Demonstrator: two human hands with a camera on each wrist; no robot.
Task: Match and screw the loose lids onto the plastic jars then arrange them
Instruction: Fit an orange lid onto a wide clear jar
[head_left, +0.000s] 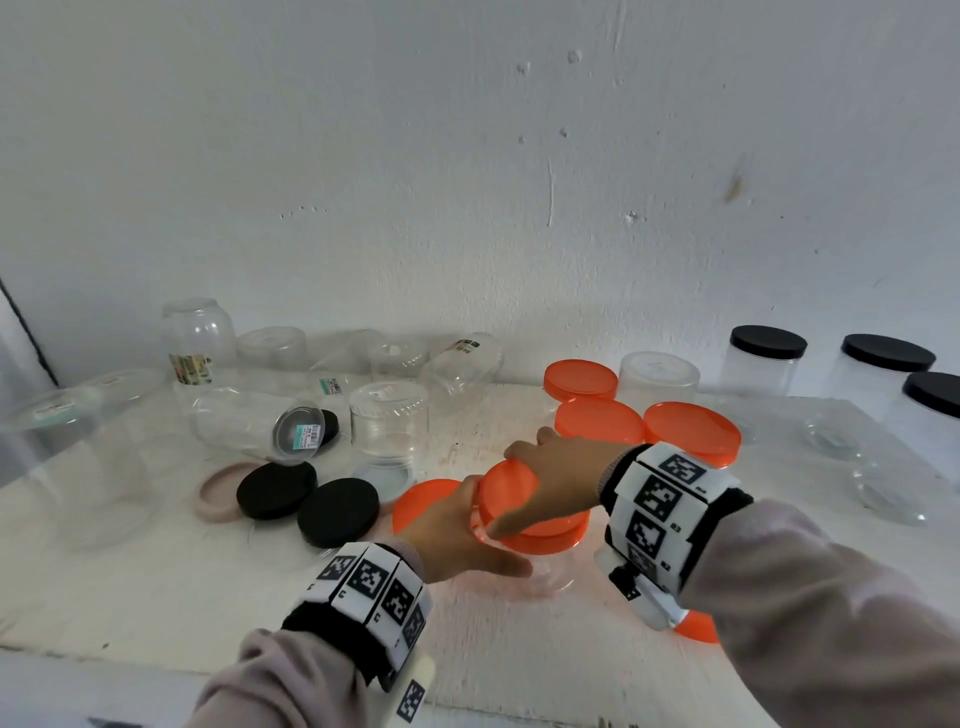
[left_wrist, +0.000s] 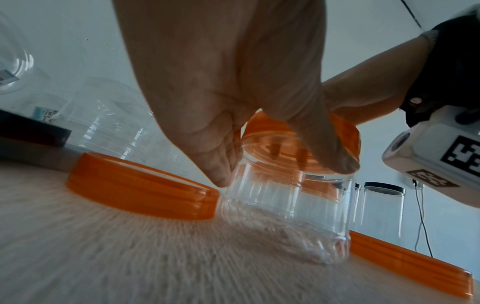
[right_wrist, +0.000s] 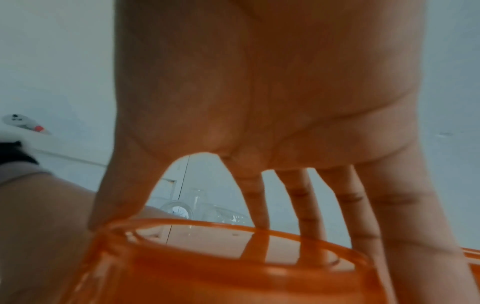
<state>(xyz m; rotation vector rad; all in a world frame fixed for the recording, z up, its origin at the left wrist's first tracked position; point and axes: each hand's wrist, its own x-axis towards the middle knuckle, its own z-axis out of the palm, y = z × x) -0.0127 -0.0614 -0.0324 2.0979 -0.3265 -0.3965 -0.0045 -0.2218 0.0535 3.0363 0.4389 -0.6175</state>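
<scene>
Risk of cross-threading: right hand (head_left: 558, 475) clamped over orange lid (head_left: 524, 512), left hand (head_left: 457, 535) wrapped round clear jar (left_wrist: 285, 207) beneath that lid.

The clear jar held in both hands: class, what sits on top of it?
An orange lid sits on the jar, with the right hand gripping it. The hand hides whether the lid is fully screwed down.
</scene>
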